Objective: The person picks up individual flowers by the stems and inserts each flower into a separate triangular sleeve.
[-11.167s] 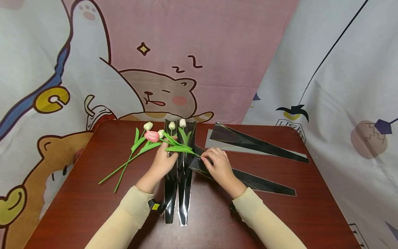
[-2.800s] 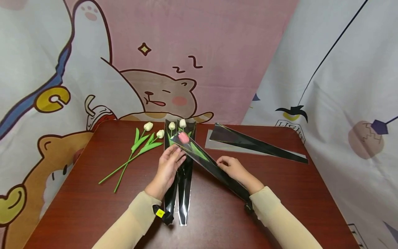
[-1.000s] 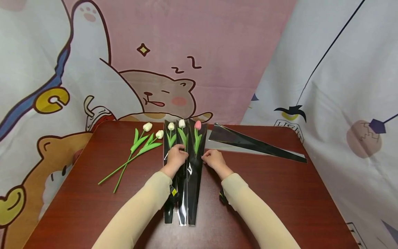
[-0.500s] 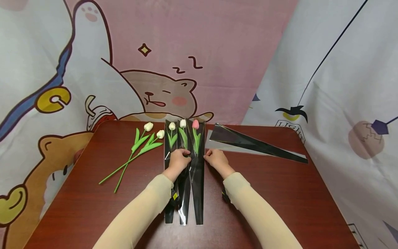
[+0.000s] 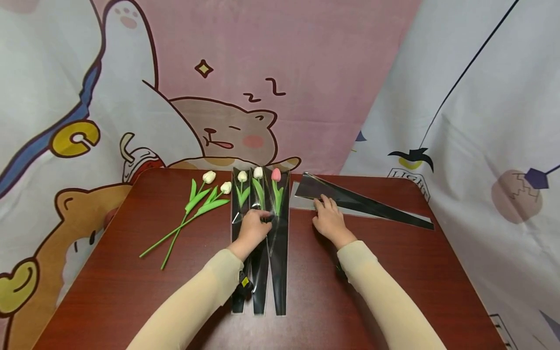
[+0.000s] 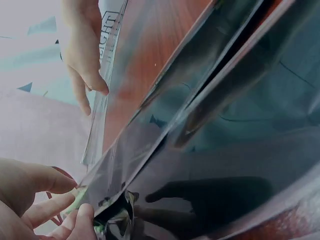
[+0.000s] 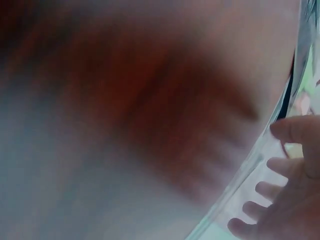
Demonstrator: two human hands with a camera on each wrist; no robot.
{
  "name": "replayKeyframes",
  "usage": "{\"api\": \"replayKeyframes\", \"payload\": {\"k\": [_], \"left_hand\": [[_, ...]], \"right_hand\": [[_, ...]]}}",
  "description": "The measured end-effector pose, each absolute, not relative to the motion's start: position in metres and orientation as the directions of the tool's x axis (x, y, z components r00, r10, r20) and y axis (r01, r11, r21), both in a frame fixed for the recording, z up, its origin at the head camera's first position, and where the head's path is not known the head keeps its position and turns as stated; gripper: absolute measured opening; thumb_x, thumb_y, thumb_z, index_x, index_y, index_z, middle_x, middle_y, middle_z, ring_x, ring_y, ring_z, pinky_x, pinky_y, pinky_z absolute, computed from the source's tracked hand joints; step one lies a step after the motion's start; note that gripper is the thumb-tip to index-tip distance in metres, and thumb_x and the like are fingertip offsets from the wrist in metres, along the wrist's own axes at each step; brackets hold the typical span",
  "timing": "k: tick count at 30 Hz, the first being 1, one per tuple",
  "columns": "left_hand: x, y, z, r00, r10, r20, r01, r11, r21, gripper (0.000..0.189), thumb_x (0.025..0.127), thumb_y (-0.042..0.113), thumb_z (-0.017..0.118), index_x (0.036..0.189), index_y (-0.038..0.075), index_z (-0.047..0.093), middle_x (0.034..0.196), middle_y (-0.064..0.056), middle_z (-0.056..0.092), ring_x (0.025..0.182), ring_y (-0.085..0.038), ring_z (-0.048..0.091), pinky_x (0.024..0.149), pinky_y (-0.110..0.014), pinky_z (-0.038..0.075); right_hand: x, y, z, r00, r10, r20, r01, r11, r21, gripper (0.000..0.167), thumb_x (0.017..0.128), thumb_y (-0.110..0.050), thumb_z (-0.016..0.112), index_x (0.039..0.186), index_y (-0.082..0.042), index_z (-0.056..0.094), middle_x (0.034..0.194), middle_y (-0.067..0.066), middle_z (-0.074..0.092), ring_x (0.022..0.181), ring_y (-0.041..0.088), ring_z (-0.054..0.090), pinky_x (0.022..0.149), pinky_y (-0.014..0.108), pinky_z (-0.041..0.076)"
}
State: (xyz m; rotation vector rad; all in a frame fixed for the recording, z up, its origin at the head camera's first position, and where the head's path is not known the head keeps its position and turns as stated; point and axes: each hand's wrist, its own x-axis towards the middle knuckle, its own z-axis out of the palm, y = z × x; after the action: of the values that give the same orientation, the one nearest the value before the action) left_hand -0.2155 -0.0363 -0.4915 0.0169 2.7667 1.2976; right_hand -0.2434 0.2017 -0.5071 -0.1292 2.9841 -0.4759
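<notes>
Three clear-fronted black flower sleeves lie side by side in the head view. The left sleeve (image 5: pixel 238 296) and middle sleeve (image 5: pixel 259 296) each hold a white tulip; the right sleeve (image 5: pixel 279 287) holds a pink tulip (image 5: pixel 276 175). My left hand (image 5: pixel 251 231) rests over the middle of these sleeves, index finger and thumb apart, at the right sleeve's left edge. Fingers of that hand (image 6: pixel 50 212) touch the film in the left wrist view. My right hand (image 5: pixel 330 221), fingers spread, reaches the near edge of another black sleeve (image 5: pixel 350 195) at the back right.
Two loose white tulips (image 5: pixel 209 177) with crossed green stems (image 5: pixel 168 236) lie on the table's left. Under the back-right sleeve lies a pale flat sheet (image 5: pixel 302 201). The brown wooden table (image 5: pixel 372 301) ends at a cartoon-printed cloth (image 5: pixel 332 87) behind.
The pink tulip went into a sleeve, which was laid beside the other two and straightened. In the last half second my right hand left it and moved right to the back-right sleeve.
</notes>
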Motion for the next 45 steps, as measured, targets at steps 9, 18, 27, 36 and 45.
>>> {"api": "replayKeyframes", "payload": {"k": [9, 18, 27, 36, 45], "left_hand": [[-0.206, -0.029, -0.489, -0.994, 0.109, 0.002, 0.073, 0.649, 0.757, 0.028, 0.085, 0.011, 0.065, 0.113, 0.009, 0.069, 0.115, -0.013, 0.058, 0.075, -0.015, 0.059, 0.066, -0.03, 0.049], [-0.195, -0.02, -0.486, -0.983, 0.184, 0.005, 0.117, 0.607, 0.786, 0.028, 0.086, 0.011, 0.064, 0.113, 0.006, 0.067, 0.111, -0.012, 0.061, 0.079, -0.016, 0.063, 0.067, -0.029, 0.051], [-0.188, -0.01, -0.489, -0.968, 0.25, -0.014, 0.145, 0.606, 0.782, 0.029, 0.088, 0.013, 0.063, 0.115, 0.007, 0.066, 0.108, -0.011, 0.062, 0.084, -0.018, 0.065, 0.071, -0.029, 0.053], [-0.184, -0.004, -0.49, -0.957, 0.288, -0.009, 0.169, 0.586, 0.793, 0.029, 0.087, 0.01, 0.062, 0.114, 0.003, 0.066, 0.106, -0.014, 0.064, 0.084, -0.02, 0.066, 0.07, -0.028, 0.053], [-0.186, 0.008, -0.498, -0.953, 0.291, -0.082, 0.086, 0.519, 0.851, 0.035, 0.087, 0.009, 0.061, 0.12, -0.002, 0.061, 0.107, -0.014, 0.067, 0.091, -0.024, 0.066, 0.074, -0.031, 0.053]], "right_hand": [[-0.241, 0.237, -0.507, -0.953, -0.162, -0.257, -0.105, 0.969, -0.222, 0.057, 0.1, -0.034, 0.042, 0.15, -0.012, 0.025, 0.157, 0.018, 0.012, 0.142, 0.044, 0.012, 0.109, 0.065, 0.016], [-0.219, 0.255, -0.508, -0.968, -0.195, -0.159, -0.15, 0.955, -0.257, 0.051, 0.094, -0.03, 0.056, 0.139, -0.008, 0.043, 0.15, 0.021, 0.028, 0.137, 0.044, 0.026, 0.105, 0.065, 0.024], [-0.207, 0.239, -0.505, -0.95, -0.312, 0.026, -0.311, 0.93, -0.199, 0.034, 0.085, -0.023, 0.071, 0.116, -0.01, 0.064, 0.12, 0.012, 0.056, 0.107, 0.032, 0.056, 0.085, 0.05, 0.048], [-0.205, 0.219, -0.509, -0.894, -0.424, 0.143, -0.432, 0.901, -0.027, 0.025, 0.082, -0.022, 0.075, 0.105, -0.014, 0.072, 0.101, 0.004, 0.063, 0.092, 0.023, 0.063, 0.079, 0.045, 0.05], [-0.207, 0.221, -0.51, -0.89, -0.406, 0.206, -0.428, 0.901, -0.075, 0.017, 0.081, -0.019, 0.074, 0.098, -0.016, 0.074, 0.089, -0.001, 0.065, 0.085, 0.02, 0.064, 0.077, 0.045, 0.049]]}}
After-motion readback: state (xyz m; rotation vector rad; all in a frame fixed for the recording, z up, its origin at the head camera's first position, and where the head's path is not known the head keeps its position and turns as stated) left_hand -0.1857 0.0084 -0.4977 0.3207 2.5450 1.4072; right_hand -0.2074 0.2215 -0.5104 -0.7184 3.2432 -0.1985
